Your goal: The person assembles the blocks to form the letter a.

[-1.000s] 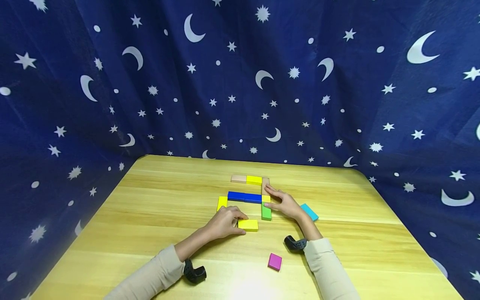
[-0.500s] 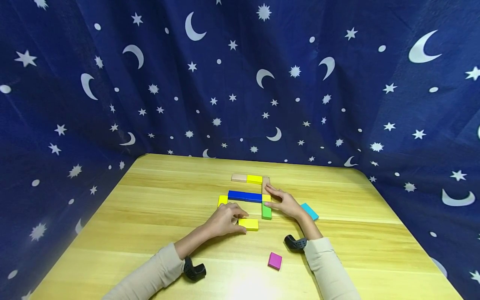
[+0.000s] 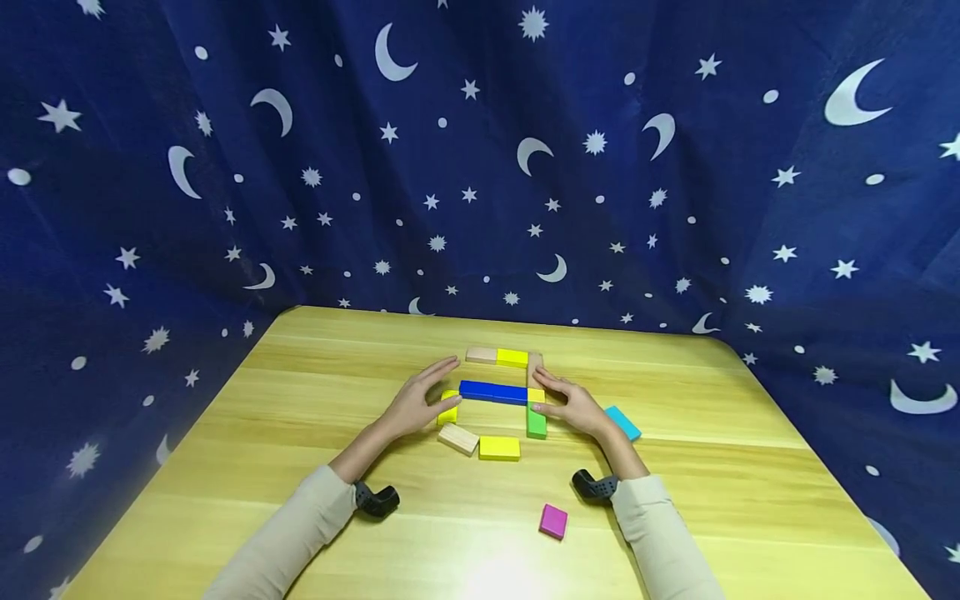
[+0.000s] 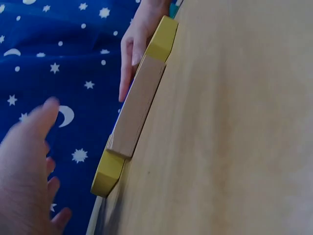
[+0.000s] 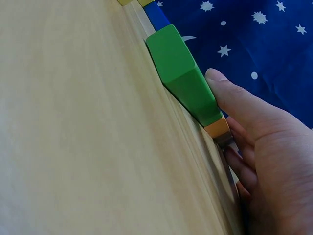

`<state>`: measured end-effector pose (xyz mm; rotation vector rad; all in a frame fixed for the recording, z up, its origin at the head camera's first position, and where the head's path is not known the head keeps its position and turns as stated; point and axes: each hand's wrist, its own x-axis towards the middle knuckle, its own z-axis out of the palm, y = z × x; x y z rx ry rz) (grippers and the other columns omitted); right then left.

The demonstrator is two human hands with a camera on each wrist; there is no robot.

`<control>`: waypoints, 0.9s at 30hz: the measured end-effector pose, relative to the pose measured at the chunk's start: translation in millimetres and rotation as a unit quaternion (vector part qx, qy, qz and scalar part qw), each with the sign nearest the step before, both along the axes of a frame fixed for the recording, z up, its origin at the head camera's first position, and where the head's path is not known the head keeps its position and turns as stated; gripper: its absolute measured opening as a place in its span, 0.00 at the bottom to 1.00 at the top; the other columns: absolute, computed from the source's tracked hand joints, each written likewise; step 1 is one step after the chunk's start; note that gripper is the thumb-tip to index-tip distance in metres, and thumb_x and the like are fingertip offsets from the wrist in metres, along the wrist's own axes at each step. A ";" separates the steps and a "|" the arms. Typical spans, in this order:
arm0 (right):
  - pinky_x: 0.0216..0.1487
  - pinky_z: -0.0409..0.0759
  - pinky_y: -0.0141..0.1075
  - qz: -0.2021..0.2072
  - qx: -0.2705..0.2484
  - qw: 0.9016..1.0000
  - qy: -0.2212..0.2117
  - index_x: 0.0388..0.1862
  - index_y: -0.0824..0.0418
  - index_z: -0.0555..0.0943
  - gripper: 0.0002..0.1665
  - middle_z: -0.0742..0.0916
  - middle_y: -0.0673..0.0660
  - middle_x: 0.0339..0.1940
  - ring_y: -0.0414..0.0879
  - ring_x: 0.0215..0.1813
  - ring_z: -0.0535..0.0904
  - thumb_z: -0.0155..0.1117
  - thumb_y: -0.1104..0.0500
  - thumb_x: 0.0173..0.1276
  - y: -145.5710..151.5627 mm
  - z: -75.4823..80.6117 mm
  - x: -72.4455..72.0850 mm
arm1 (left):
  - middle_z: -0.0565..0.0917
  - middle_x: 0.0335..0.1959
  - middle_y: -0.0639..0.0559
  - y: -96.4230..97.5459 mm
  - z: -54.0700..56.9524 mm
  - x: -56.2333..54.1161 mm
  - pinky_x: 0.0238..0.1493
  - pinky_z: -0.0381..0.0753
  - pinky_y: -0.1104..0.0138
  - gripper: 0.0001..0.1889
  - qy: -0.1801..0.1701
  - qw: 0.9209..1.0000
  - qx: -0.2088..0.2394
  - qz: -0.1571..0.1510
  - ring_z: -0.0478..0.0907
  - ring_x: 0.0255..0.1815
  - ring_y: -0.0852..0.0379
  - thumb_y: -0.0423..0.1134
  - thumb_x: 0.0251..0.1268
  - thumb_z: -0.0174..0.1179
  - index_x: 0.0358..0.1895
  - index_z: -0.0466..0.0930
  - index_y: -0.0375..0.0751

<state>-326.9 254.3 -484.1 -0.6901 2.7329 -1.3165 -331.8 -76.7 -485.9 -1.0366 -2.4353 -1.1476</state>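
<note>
My left hand (image 3: 412, 404) is spread, its thumb over the left yellow block (image 3: 447, 417) and its fingers beyond it; in the left wrist view it holds nothing. Close by lie a slanted plain wood block (image 3: 458, 439) and a front yellow block (image 3: 499, 448). My right hand (image 3: 573, 408) rests along the right side of the layout, thumb against the green block (image 5: 183, 73) and fingers by the upright-running wood block (image 3: 534, 367). A small orange-yellow block (image 3: 536, 396) sits between them. Blue blocks (image 3: 493, 392) form a row from it toward the left yellow block.
At the far end, a pale wood block (image 3: 481, 355) and a yellow block (image 3: 512, 357) continue the layout. A light blue block (image 3: 622, 422) lies beside the right wrist, and a magenta block (image 3: 553, 522) nearer the front. A star-patterned curtain (image 3: 480, 167) hangs behind the table (image 3: 337, 333).
My left hand has moved forward and left, away from the front yellow block, and its fingers have spread. The slanted wood block has come into sight. My right hand has stayed put.
</note>
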 end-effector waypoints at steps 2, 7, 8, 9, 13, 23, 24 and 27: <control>0.67 0.47 0.56 0.001 0.002 1.000 0.000 0.69 0.58 0.64 0.40 0.61 0.55 0.72 0.60 0.71 0.50 0.66 0.48 0.60 0.1 0.5 1.5 | 0.56 0.71 0.43 -0.6 -4.0 -3.7 0.62 0.55 0.43 0.34 -0.016 0.999 -0.024 -0.046 0.53 0.70 0.44 0.50 0.66 0.54 0.70 0.56 0.40; 0.65 0.48 0.58 0.013 -0.019 1.000 -0.011 0.68 0.65 0.64 0.39 0.61 0.61 0.71 0.63 0.70 0.50 0.66 0.54 0.60 -5.6 17.3 14.4 | 0.49 0.73 0.44 0.3 -10.7 -8.6 0.64 0.45 0.41 0.35 -0.039 0.989 -0.095 -0.103 0.42 0.72 0.42 0.52 0.68 0.49 0.73 0.49 0.42; 0.65 0.48 0.58 0.016 -0.022 1.000 -0.014 0.67 0.66 0.63 0.39 0.61 0.62 0.71 0.63 0.70 0.50 0.66 0.55 0.61 -7.1 22.0 17.5 | 0.48 0.73 0.45 -0.1 -11.5 -8.9 0.64 0.44 0.41 0.36 -0.043 0.988 -0.109 -0.104 0.41 0.72 0.43 0.53 0.68 0.49 0.73 0.48 0.43; 0.65 0.48 0.58 0.017 -0.023 0.999 -0.016 0.67 0.67 0.63 0.39 0.61 0.63 0.71 0.64 0.70 0.50 0.66 0.56 0.61 -8.5 26.6 20.2 | 0.47 0.74 0.46 -0.6 -11.8 -8.8 0.65 0.43 0.42 0.36 -0.047 0.986 -0.121 -0.105 0.40 0.73 0.44 0.53 0.68 0.48 0.73 0.47 0.44; 0.65 0.49 0.58 0.018 -0.007 1.000 -0.015 0.67 0.68 0.62 0.38 0.60 0.65 0.70 0.65 0.70 0.50 0.65 0.57 0.62 -11.5 35.6 25.0 | 0.45 0.74 0.48 -3.1 -11.7 -7.7 0.65 0.42 0.43 0.37 -0.051 0.981 -0.155 -0.102 0.39 0.73 0.46 0.55 0.67 0.48 0.73 0.45 0.46; 0.66 0.48 0.57 0.020 -0.009 1.000 -0.014 0.67 0.68 0.63 0.38 0.61 0.65 0.70 0.64 0.70 0.50 0.65 0.58 0.62 -11.6 36.2 23.8 | 0.50 0.73 0.48 -5.8 -9.9 -2.8 0.66 0.43 0.45 0.37 -0.027 0.976 -0.194 -0.097 0.47 0.71 0.44 0.58 0.65 0.48 0.73 0.48 0.45; 0.66 0.48 0.57 0.020 -0.010 1.000 -0.014 0.67 0.67 0.63 0.38 0.61 0.64 0.70 0.64 0.70 0.50 0.65 0.57 0.62 -11.6 36.2 23.8 | 0.50 0.73 0.48 -5.7 -10.2 -2.8 0.66 0.43 0.45 0.37 -0.026 0.976 -0.195 -0.096 0.47 0.71 0.44 0.58 0.65 0.48 0.73 0.49 0.45; 0.66 0.48 0.57 0.020 -0.007 1.000 -0.012 0.67 0.68 0.63 0.38 0.61 0.65 0.70 0.64 0.70 0.51 0.65 0.57 0.62 -11.4 35.6 23.4 | 0.48 0.73 0.51 -5.3 -11.3 -3.5 0.67 0.42 0.47 0.38 -0.028 0.974 -0.206 -0.090 0.46 0.72 0.48 0.59 0.65 0.47 0.73 0.47 0.47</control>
